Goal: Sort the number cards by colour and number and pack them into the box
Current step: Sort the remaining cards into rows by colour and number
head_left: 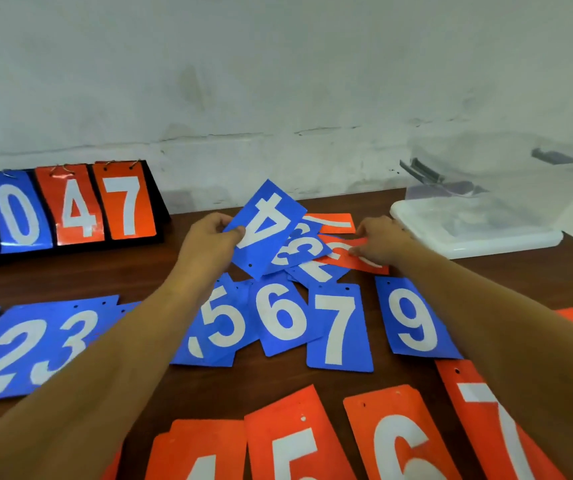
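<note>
Head view: my left hand pinches the blue 4 card, raised over the desk; right hand pinches an orange card nr the clear box, rear right.

Setting: a plain indoor back room or storeroom; the exact kind could not be told.

- Upper half of frame: a rough white plastered wall was stained grey, and a cracked horizontal seam ran low along it.
- Lower half: a dark brown wooden tabletop stood against that wall.
- Far left: a black tabletop flip scoreboard carried ring-bound blue and orange digits.
- Right: a clear plastic storage box stood with a white plastic lid at its base.
- Across the tabletop: loose blue number cards and orange number cards bore white numerals.
</note>
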### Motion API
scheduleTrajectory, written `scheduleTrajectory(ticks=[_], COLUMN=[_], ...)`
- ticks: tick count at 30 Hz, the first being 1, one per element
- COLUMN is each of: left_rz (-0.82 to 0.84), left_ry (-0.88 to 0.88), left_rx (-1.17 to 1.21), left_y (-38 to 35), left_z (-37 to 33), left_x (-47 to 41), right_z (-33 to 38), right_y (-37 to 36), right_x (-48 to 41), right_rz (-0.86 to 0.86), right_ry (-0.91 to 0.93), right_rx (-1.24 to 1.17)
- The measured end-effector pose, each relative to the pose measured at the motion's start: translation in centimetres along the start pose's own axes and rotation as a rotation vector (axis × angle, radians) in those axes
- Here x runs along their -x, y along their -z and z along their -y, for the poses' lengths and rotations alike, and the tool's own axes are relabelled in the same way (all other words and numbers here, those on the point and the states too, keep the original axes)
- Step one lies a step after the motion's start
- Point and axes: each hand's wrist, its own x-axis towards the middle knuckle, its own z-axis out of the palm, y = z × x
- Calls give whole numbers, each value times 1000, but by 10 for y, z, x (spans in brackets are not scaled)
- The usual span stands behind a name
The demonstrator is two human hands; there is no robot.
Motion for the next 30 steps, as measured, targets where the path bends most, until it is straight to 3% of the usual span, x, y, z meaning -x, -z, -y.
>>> scheduleTrajectory(ticks=[10,12,16,20,24,28,30], left_rz=[41,86,112,97,94,109,117], left_ry=[64,48,-69,-192,-141,-136,-74], left_rx=[244,257,104,-78,91,75,249], left_y=[10,18,39,60,82,96,99], left_z=[-27,-34,-41,-48,-53,-52,-46], left_x=[69,88,129,160,180,201,209], right_z=[11,22,42,66,83,96,105], right_y=[67,80,87,74,66,59,53], right_x=[88,121,188,234,261,289,301], right_rz=[-514,-519,-330,-210,-259,-170,-185], right_ry=[-50,-26,30,97,26,61,53], right_rx=[-724,-920,-1319,-1272,-1098,-1128,-1182])
